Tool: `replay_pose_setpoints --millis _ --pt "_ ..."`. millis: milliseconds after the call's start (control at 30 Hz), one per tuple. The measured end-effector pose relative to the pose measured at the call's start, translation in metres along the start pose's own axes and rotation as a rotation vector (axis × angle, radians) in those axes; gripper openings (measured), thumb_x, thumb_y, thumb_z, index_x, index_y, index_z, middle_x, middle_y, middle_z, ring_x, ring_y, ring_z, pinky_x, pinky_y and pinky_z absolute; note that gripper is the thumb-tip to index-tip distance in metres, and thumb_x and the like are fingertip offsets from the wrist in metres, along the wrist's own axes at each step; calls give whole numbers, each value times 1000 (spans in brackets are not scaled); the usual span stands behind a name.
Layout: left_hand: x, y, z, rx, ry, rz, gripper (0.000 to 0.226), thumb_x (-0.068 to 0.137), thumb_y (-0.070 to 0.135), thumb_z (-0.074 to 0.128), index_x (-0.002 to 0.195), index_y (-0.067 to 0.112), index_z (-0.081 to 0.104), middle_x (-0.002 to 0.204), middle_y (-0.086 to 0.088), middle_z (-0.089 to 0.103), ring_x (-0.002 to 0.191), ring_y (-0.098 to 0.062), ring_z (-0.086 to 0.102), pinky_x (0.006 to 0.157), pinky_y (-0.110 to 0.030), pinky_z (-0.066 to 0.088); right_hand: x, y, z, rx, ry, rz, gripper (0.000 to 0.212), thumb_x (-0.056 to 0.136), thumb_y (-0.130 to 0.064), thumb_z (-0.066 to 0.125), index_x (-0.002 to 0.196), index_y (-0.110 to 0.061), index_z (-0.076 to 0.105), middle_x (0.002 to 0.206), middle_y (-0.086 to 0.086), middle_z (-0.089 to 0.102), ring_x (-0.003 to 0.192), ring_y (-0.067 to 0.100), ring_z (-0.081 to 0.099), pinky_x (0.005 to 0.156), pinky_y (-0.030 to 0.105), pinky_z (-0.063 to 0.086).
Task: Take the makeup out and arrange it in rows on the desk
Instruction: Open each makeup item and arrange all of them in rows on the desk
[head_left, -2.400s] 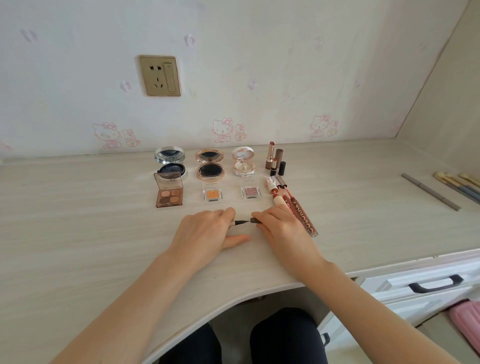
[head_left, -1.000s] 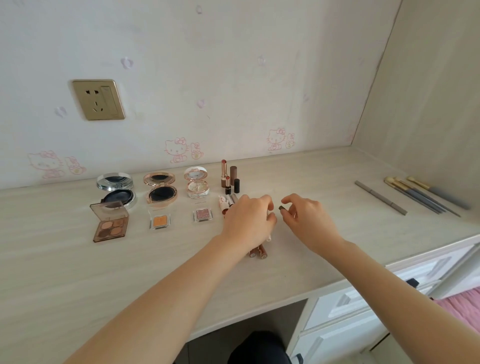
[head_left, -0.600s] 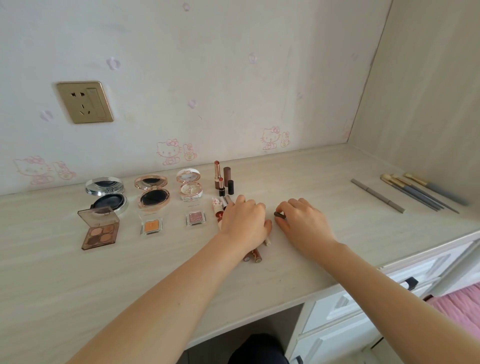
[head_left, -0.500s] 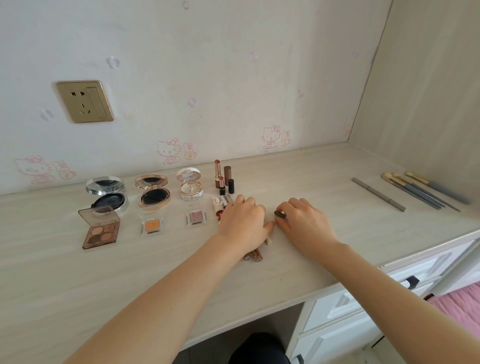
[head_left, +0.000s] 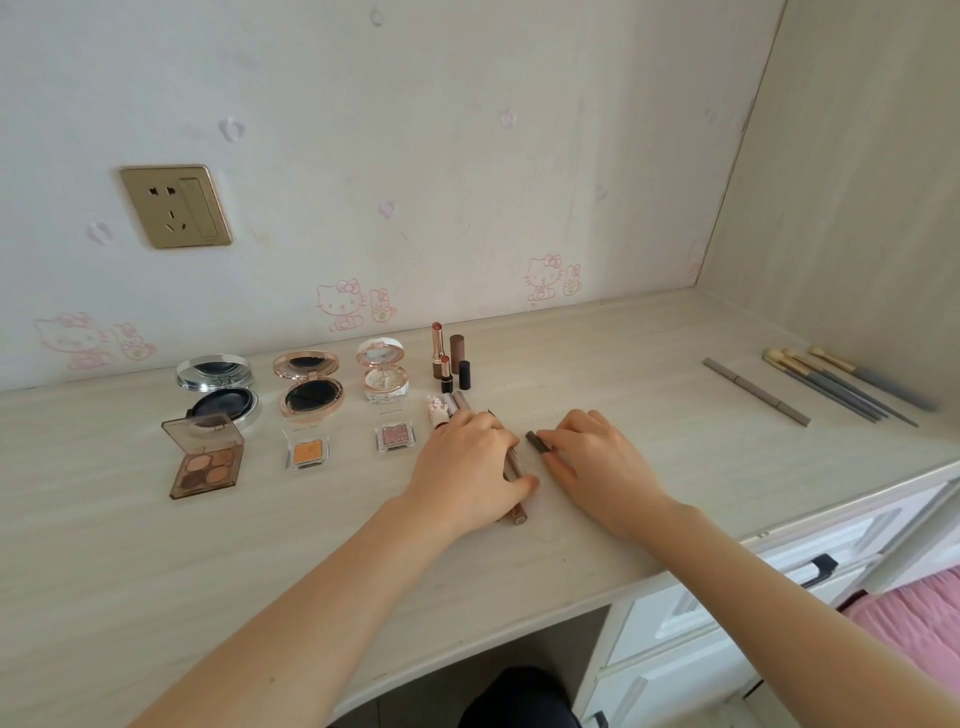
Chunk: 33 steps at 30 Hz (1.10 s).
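Pale wood surface (head_left: 649, 364), rows filling in, and we're squaring up the stick section.
Compacts (head_left: 307, 384) line the back by the wall with pans (head_left: 306, 452) in front, like beside like, so each new piece has an obvious slot. Our left hand (head_left: 467, 467) curls over the tubes (head_left: 516, 514), by our guess to hold them side by side and stop them rolling. Our right hand (head_left: 597, 462) pinches a dark pen (head_left: 536, 441), its end poking out just beside the tubes and the rest hidden under the fingers. It looks bound to lie parallel to them. Brushes (head_left: 841, 387) and a pencil (head_left: 756, 391) wait well apart on the right.
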<state>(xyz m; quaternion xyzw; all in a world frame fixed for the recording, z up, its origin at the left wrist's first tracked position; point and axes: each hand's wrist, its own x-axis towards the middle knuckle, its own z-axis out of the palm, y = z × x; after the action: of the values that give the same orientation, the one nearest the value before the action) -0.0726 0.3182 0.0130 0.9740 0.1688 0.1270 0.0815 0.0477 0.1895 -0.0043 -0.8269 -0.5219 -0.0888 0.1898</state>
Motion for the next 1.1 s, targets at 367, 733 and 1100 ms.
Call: replay_pose_setpoints --millis 367,733,1100 --pt "-2 -6 -3 -3 22 -40 44 79 56 51 106 25 66 109 7 61 111 -17 45 93 -32 42 14 -14 10 55 9 -10 26 92 -33 56 110 -20 68 104 0 60 99 21 51 85 29 43" --pt "5 0 -5 -78 98 -10 44 88 45 56 123 20 61 124 5 59 123 -15 43 98 -32 41 5 2 -8 36 -21 42 33 98 -30 46 126 -20 58 121 -3 59 116 16 50 90 33 47" --pt "64 59 23 -211 3 123 37 93 22 49 129 17 56 133 -1 56 130 -16 40 99 -34 42 -24 74 -47 -80 1 197 34 97 -30 46 129 -23 56 128 -4 58 119 16 51 90 34 48"
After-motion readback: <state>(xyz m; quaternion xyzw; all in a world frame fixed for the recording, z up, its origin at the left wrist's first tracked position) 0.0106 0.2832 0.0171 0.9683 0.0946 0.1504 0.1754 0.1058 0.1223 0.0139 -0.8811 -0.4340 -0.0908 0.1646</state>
